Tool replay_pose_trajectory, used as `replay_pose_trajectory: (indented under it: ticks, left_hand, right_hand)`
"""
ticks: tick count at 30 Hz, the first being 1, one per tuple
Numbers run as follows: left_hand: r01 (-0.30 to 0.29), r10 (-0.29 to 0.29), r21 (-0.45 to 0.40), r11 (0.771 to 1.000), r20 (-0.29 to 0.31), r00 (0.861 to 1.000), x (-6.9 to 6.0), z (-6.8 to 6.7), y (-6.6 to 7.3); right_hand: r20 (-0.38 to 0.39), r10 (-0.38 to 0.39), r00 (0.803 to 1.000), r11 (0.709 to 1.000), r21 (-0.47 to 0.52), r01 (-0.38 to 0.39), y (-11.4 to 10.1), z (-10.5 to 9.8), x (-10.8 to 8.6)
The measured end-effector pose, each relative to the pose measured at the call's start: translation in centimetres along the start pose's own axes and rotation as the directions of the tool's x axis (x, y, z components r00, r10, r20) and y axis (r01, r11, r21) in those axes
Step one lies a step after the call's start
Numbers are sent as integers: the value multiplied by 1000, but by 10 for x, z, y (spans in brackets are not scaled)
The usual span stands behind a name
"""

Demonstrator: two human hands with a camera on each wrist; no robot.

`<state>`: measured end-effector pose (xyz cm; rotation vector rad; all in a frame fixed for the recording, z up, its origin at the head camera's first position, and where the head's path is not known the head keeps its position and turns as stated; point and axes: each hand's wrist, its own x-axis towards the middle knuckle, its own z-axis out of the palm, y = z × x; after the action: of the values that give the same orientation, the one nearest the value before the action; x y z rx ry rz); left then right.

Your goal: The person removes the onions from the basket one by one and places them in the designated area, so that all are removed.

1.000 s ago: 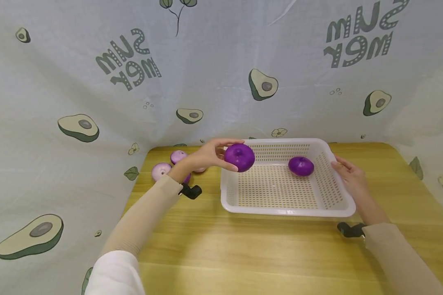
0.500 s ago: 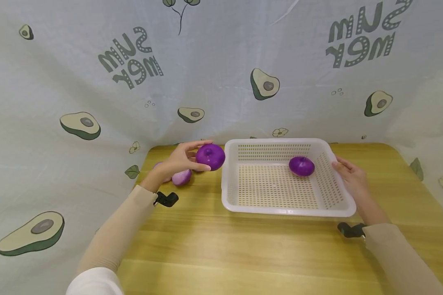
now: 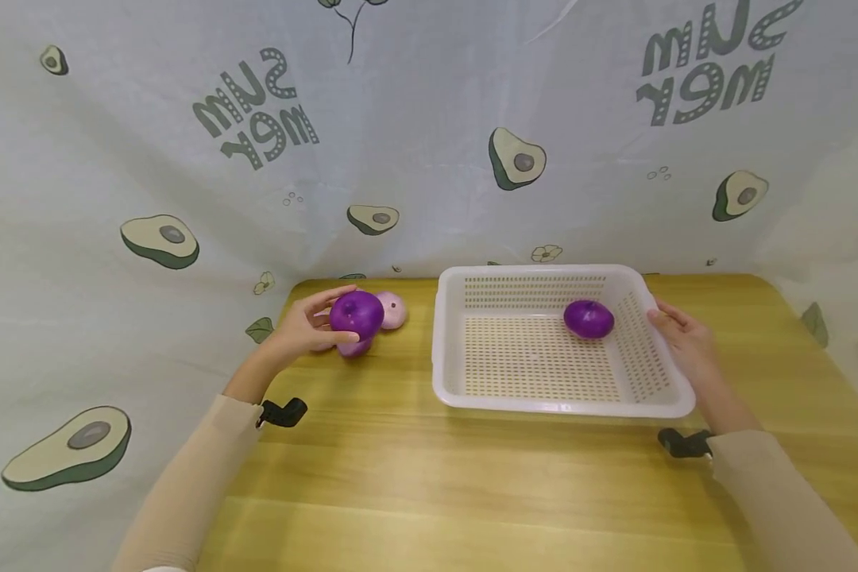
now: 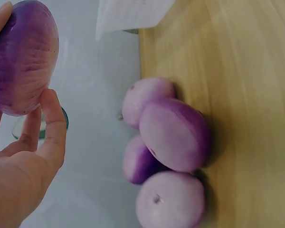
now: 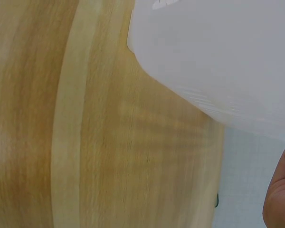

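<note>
My left hand (image 3: 302, 327) pinches a purple onion (image 3: 357, 314) between thumb and fingers, raised over a cluster of onions at the table's back left. In the left wrist view, the held onion (image 4: 26, 59) is at upper left, apart from several paler onions (image 4: 173, 135) on the table. My right hand (image 3: 689, 345) grips the right rim of a white perforated basket (image 3: 565, 407). One purple onion (image 3: 589, 319) lies inside it, towards the right. The right wrist view shows the basket's outer side (image 5: 218, 61) and part of my right hand (image 5: 281, 194).
The wooden table (image 3: 400, 485) extends in front of the basket and to both sides. Behind it hangs a pale cloth (image 3: 415, 119) printed with avocados and lettering. A pale pink onion (image 3: 392, 311) sits between the left hand and the basket.
My left hand has moved left, away from above the basket's left rim to over the onion cluster, still holding the purple onion. The right hand and basket stay nearly in place.
</note>
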<state>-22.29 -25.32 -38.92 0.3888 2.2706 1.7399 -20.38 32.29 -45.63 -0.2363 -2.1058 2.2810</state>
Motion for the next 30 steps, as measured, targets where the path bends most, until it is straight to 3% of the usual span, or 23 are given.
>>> replay_pose_trajectory:
  ticks: [12,18,25,30]
  left_hand:
    - [75,-79,-36,997,-113,990,-34,-16,-43]
    - [123,-122,-6,992,-174,977,-44,-22,-67]
    - [150,-142,20,988,-226,964,-54,-26,-93]
    - [206,-191,32,978,-251,949,-59,-28,-104]
  right_hand:
    - [9,32,999,999,7,-33,9,-10,4]
    - [22,19,1000,998,52,-20,9,-9,4]
    - [5,28,1000,1000,-8,-28,13,-11,8]
    - [-14,32,999,998,-44,-33,13,-10,10]
